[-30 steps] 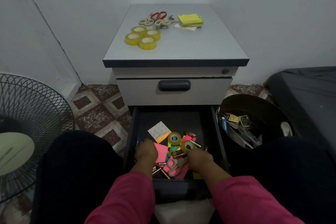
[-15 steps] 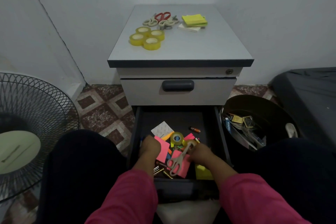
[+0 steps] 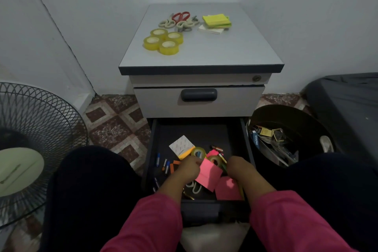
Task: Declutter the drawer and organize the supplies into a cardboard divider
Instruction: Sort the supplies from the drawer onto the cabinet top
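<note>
A pink pad (image 3: 208,175) is pinched at its upper corner by the left hand (image 3: 187,170), lifted and tilted above the clutter at the front of the open drawer (image 3: 155,139). The right hand (image 3: 240,169) is sunk in the front right corner, fingers hidden; whether anything is gripped cannot be told. Tape rolls (image 3: 199,152), pens (image 3: 166,166) and more pink notes (image 3: 227,189) are left inside. The emptying step is judged to be in hand; next, the pad should be carried up beside the yellow pads (image 3: 216,20) at the cabinet top's (image 3: 235,51) far right corner. Tape (image 3: 162,41) and scissors (image 3: 180,20) are already grouped at its far left. No divider is seen. "stapler" is read on a box (image 3: 255,142) in the bin (image 3: 306,120).
</note>
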Tool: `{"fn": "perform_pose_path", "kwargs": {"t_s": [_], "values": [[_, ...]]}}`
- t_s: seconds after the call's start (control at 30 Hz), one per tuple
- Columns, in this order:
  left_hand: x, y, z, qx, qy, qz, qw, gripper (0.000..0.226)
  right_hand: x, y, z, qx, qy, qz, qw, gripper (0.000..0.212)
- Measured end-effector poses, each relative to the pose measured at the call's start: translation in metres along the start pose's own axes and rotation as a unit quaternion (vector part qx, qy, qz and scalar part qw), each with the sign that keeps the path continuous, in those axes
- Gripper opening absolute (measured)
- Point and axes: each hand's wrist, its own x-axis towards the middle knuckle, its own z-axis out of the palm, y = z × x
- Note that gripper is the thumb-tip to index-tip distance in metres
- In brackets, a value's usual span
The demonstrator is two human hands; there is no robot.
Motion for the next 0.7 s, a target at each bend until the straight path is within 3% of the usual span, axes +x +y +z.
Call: {"fn": "perform_pose_path", "kwargs": {"t_s": [0.2,0.3,0.47,0.7], "values": [[0.004,0.005,0.004,0.175,0.018,0.052,0.983,0.035,-0.004,-0.007,0.007,0.018,-0.021,-0.075,0.997,0.031],[0.005,0.004,0.008,0.257,0.013,0.076,0.963,0.040,-0.004,-0.007,0.009,-0.003,-0.012,-0.065,0.998,0.033],[0.002,0.002,0.013,0.320,-0.018,0.139,0.937,0.047,-0.003,-0.004,0.003,-0.088,-0.008,-0.018,0.996,0.034],[0.003,0.004,0.012,0.366,-0.022,0.126,0.922,0.046,-0.002,-0.005,0.007,-0.147,-0.001,-0.015,0.989,0.038]]}}
